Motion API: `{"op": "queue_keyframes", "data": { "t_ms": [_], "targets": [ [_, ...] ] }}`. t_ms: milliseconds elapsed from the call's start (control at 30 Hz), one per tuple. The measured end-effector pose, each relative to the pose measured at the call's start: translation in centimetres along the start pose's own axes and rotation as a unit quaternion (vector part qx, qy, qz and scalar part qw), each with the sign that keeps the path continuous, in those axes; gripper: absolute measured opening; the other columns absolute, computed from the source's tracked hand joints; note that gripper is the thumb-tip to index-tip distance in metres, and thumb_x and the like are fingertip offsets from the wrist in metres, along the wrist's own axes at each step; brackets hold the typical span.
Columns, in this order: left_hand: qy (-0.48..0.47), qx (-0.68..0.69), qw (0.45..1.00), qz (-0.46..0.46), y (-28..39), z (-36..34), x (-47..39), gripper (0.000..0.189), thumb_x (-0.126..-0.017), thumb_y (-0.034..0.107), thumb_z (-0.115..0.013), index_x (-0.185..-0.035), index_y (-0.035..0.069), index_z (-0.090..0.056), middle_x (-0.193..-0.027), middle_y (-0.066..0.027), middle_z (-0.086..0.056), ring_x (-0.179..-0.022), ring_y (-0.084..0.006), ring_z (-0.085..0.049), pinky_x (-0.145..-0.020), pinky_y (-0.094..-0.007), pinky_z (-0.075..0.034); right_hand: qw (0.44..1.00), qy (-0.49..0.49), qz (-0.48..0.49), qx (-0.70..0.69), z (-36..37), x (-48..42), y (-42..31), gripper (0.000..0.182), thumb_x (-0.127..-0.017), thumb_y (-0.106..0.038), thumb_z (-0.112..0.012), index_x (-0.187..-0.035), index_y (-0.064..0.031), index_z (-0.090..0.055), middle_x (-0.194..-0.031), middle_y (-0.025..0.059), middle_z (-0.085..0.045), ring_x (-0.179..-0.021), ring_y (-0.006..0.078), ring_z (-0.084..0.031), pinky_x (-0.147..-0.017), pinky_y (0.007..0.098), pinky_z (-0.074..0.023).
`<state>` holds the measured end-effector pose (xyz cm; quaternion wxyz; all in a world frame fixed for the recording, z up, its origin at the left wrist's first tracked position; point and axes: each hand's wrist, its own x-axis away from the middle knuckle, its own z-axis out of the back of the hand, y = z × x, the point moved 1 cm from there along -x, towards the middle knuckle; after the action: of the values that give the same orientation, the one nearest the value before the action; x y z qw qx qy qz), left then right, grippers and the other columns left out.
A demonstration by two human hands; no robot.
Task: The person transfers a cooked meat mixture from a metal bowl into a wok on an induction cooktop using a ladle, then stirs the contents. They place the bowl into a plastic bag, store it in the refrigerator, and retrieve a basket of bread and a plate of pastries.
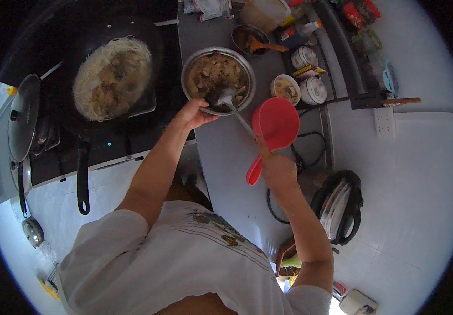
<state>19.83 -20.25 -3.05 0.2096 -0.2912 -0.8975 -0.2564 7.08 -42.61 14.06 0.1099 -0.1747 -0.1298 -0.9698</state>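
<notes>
My left hand (198, 115) grips the near-left rim of a round stainless-steel bowl (251, 83) on the grey counter. Chunky, brownish cooked food (214, 71) fills much of the bowl. In my right hand (278, 168) is the handle of a metal ladle (242, 118), its head resting down in the food at the near side of the bowl. A red plastic water scoop (277, 121) lies beside the ladle handle, partly behind my right hand. Its looped handle points toward me.
On the left, a wok (67, 114) with noodles (112, 78) sits on the black cooktop (132, 141), its handle (83, 177) jutting over the edge. A glass lid (23, 118) stands farther left. Behind the scoop are a small food bowl (285, 89) and lidded jars (313, 90). An electric cooker (337, 208) stands right.
</notes>
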Motion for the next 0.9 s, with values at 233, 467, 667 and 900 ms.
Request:
{"op": "queue_keyframes", "data": {
  "t_ms": [233,467,667,900],
  "targets": [
    [-0.016,0.063,0.998,-0.012,-1.4,-2.6,-1.2,0.05,-0.08,0.002,-0.044,-0.127,-0.006,-0.03,-0.116,-0.0265,-0.047,-0.1,-0.0411,-0.056,-0.083,-0.0479,-0.052,0.998,0.059,-0.037,-0.011,0.3,1.6,1.0,0.061,-0.084,-0.013,-0.051,-0.139,-0.026,-0.03,-0.071,0.0128,-0.063,-0.061,0.0317,-0.063,-0.054,0.0443,-0.0513],
    [0.023,-0.059,0.998,-0.021,-3.1,-4.5,1.9,0.044,-0.082,0.005,-0.043,-0.124,-0.007,-0.033,-0.11,-0.026,-0.05,-0.092,-0.0406,-0.06,-0.068,-0.0393,-0.057,0.995,0.068,-0.036,-0.061,1.8,6.5,1.5,0.061,-0.084,-0.019,-0.054,-0.139,-0.027,-0.029,-0.066,0.0168,-0.061,-0.061,0.0362,-0.061,-0.057,0.048,-0.0489],
    [-0.003,-0.119,0.987,-0.109,-0.5,-7.7,10.7,0.047,-0.08,0.005,-0.045,-0.125,-0.004,-0.034,-0.106,-0.0246,-0.054,-0.089,-0.0403,-0.061,-0.065,-0.0414,-0.056,0.99,0.133,-0.017,-0.035,4.8,11.5,-0.2,0.061,-0.083,-0.019,-0.059,-0.137,-0.0251,-0.032,-0.064,0.0133,-0.061,-0.059,0.0325,-0.062,-0.053,0.0429,-0.0497],
    [0.039,-0.151,0.951,-0.265,7.6,-5.2,20.0,0.05,-0.076,0.006,-0.053,-0.123,-0.003,-0.038,-0.11,-0.0226,-0.055,-0.094,-0.0397,-0.059,-0.077,-0.0518,-0.053,0.948,0.278,0.121,-0.093,6.3,8.7,-4.5,0.067,-0.08,-0.016,-0.061,-0.138,-0.0251,-0.031,-0.058,0.0133,-0.059,-0.053,0.0303,-0.061,-0.05,0.0412,-0.0498]
  ]
}}
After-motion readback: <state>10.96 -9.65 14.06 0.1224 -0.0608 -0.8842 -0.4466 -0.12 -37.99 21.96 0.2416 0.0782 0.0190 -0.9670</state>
